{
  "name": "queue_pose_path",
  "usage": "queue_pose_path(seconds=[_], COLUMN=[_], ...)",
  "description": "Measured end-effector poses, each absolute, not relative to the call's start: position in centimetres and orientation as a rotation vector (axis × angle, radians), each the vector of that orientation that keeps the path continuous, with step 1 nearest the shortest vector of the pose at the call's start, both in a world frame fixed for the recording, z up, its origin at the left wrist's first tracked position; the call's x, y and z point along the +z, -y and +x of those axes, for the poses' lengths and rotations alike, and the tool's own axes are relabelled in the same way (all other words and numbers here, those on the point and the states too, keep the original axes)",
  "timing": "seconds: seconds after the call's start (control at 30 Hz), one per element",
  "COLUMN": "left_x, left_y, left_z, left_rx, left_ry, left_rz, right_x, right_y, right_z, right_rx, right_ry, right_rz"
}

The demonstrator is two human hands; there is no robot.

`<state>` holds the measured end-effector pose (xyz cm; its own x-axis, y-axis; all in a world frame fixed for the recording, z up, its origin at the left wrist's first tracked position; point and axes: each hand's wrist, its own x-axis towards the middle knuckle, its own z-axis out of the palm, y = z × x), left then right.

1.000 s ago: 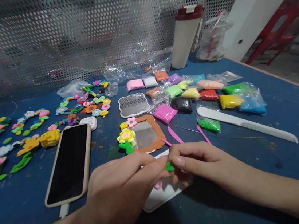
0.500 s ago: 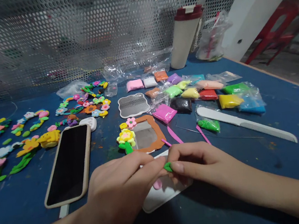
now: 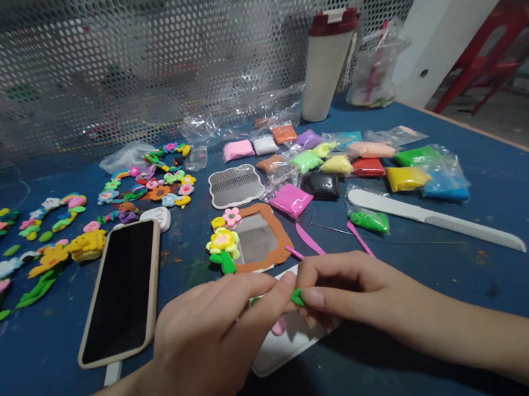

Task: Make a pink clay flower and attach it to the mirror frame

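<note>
Between my fingertips is a small piece of green clay (image 3: 298,297), pinched by the thumb and fingers of my right hand (image 3: 344,285). My left hand (image 3: 222,320) reaches in from the other side, its thumb and forefinger closed against the same piece. Beneath both hands lies a white board (image 3: 285,353), partly covered by them. A pink clay piece (image 3: 279,326) shows on it under my left fingers. Just beyond stands out a mirror with a brown clay frame (image 3: 277,242), decorated at its left with a yellow clay flower (image 3: 222,242) and green leaves.
Left of my hands lies a phone (image 3: 123,288). Pink modelling tools (image 3: 309,239), a thin wire and a white comb (image 3: 438,220) lie to the right. Bagged clay (image 3: 291,199), a plain white-framed mirror (image 3: 236,186) and a tumbler (image 3: 329,66) are behind. Clay ornaments (image 3: 51,257) spread left.
My left fingers have shifted slightly, with the thumb raised a little along the green clay. My right hand keeps its pinch almost unmoved.
</note>
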<state>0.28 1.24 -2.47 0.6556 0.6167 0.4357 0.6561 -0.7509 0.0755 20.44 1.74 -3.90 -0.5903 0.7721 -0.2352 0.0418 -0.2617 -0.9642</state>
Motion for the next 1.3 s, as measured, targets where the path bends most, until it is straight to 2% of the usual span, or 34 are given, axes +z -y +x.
queue_pose_path(seconds=[0.27, 0.43, 0.57, 0.7, 0.87, 1.3], left_x=[-1.9, -2.3, -0.9, 0.6, 0.2, -0.3], left_y=[-1.7, -1.5, -3.2, -6.5, -9.5, -10.2], left_z=[1.0, 0.4, -0.7, -2.1, -3.5, -3.8], left_rx=[-0.773, -0.680, -0.605, -0.717, -0.724, -0.721], left_ry=[0.976, 1.037, 1.250, 1.594, 1.886, 1.921], left_rz=[-2.711, -2.676, -2.624, -2.614, -2.664, -2.687], right_x=[-4.0, -3.6, -2.7, -1.9, -1.4, -0.5], right_y=[-1.7, -2.0, -4.8, -10.2, -15.7, -17.9], right_z=[20.3, 20.5, 21.0, 20.5, 18.3, 16.6], right_rx=[1.875, 1.838, 1.612, 1.272, 1.306, 1.541], right_ry=[1.485, 1.531, 1.761, 2.173, 2.358, 2.583], right_rz=[-1.028, -1.092, -1.128, -1.203, -1.174, -1.143])
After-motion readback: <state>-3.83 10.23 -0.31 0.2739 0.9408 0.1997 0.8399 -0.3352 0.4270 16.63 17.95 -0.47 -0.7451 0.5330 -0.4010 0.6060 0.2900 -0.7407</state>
